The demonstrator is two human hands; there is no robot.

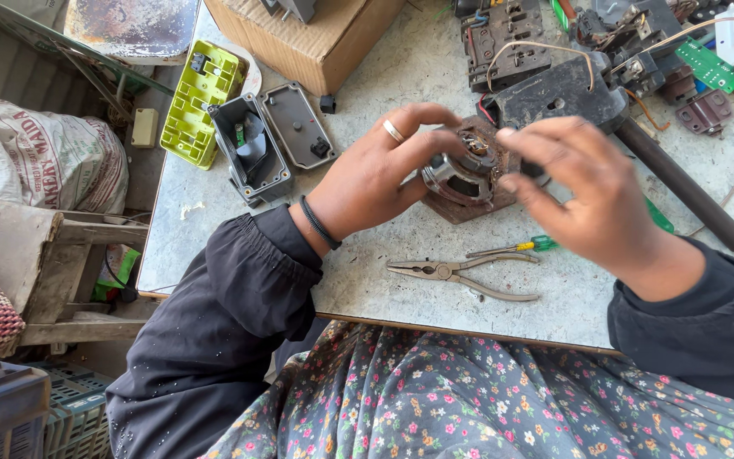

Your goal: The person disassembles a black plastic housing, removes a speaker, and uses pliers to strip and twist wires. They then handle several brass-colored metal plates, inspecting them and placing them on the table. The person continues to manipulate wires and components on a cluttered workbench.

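A round, rusty metal motor part (460, 174) with copper windings rests on a brown plate on the grey table (401, 272). My left hand (380, 170), with a ring and a black wristband, grips its left side with thumb and fingers. My right hand (584, 191) holds the part's right side, fingers curled over it. Both sleeves are black. The underside of the part is hidden by my fingers.
Bare metal pliers (460, 276) and a green-handled screwdriver (524, 246) lie near the front edge. An open grey plastic box (252, 149), its lid (299, 126), a yellow-green casing (197, 102), a cardboard box (316, 38) and a black tool with a long handle (639, 144) surround the work. Circuit boards and wires crowd the back right.
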